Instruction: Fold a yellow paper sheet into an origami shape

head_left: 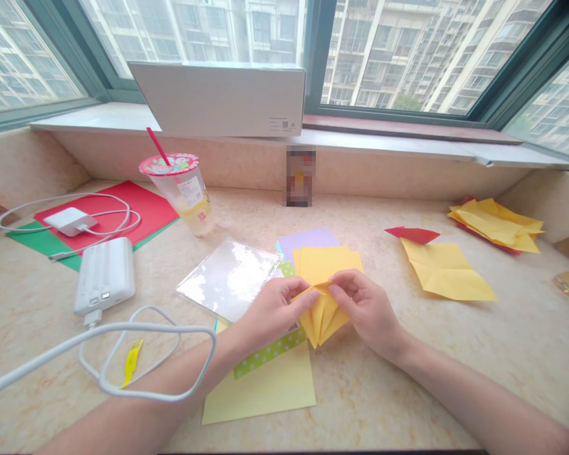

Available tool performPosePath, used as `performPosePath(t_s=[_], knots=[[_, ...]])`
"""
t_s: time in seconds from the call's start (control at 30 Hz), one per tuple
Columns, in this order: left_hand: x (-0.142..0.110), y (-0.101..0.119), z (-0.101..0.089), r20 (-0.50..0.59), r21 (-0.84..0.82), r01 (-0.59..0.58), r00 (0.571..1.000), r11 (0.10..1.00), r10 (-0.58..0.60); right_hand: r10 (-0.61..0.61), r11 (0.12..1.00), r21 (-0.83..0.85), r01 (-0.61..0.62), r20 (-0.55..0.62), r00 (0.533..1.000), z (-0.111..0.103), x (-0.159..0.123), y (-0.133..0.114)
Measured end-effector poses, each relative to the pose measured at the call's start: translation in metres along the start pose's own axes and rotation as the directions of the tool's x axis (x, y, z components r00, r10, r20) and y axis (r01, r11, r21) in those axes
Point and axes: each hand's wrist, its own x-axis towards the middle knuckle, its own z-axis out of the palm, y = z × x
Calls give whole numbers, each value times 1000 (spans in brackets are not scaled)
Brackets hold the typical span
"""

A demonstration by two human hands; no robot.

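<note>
My left hand (277, 309) and my right hand (365, 309) both pinch a folded piece of yellow origami paper (323, 319) between fingers and thumbs, holding its pointed flaps just above the marble counter (360, 404). Behind it lie a square yellow paper stack (329, 262) and a lavender sheet (308, 237). A clear plastic sleeve (227, 278) sits to the left of my left hand. Below my hands are a green polka-dot sheet (268, 354) and a pale yellow sheet (265, 395).
A plastic cup (184, 196) with a red straw, a white power bank (104, 276), a white charger (71, 221) and a looped cable (123, 354) lie at left on red and green paper. Folded yellow paper (446, 272) and a yellow-red pile (497, 224) lie at right.
</note>
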Motion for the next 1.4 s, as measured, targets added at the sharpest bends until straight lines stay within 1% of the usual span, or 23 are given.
performPosePath(t_s=[0.07,0.13,0.3,0.37,0.5,0.63,0.77,0.87,0.93,1.0,1.1,1.23,1.33,1.4], knots=[[0,1,1,0,-45,26,1000,999,-26,13,999,38,-13,-8,1000,0,-1,1],[-1,3,1,-4,-68,45,999,997,-46,4,1000,19,-4,-3,1000,0,-2,2],[-5,9,3,-54,-28,51,997,998,-52,-102,989,-111,100,-13,995,-1,-5,5],[-5,7,4,-66,-60,55,996,997,-59,-141,981,-140,137,-20,990,-1,-5,5],[-5,3,5,-13,-140,48,999,989,-51,-182,975,-140,173,-50,982,1,-5,6],[-7,7,7,6,-117,37,999,992,-36,-204,970,-148,195,-47,978,3,-5,7],[-8,9,10,3,-93,55,999,994,-55,-264,941,-208,266,37,964,2,-5,5],[-8,5,10,-36,-99,18,999,995,-22,-281,927,-226,298,108,954,0,-2,3],[-8,2,8,-53,-154,8,998,988,-17,-297,918,-226,326,153,942,-3,0,2],[-7,-1,7,-46,-254,17,998,967,-30,-299,912,-230,340,196,934,-7,1,1],[-5,-4,6,-6,-420,42,999,906,-50,-251,934,-207,291,199,947,-13,4,-1],[-5,-7,9,38,-594,58,998,803,-44,-196,971,-94,219,208,958,-21,7,-6],[-7,-4,11,86,-680,92,995,728,-46,-144,986,-55,159,207,968,-25,8,-11],[-7,0,12,112,-709,108,993,697,-41,-102,994,-13,107,198,975,-28,8,-12]])
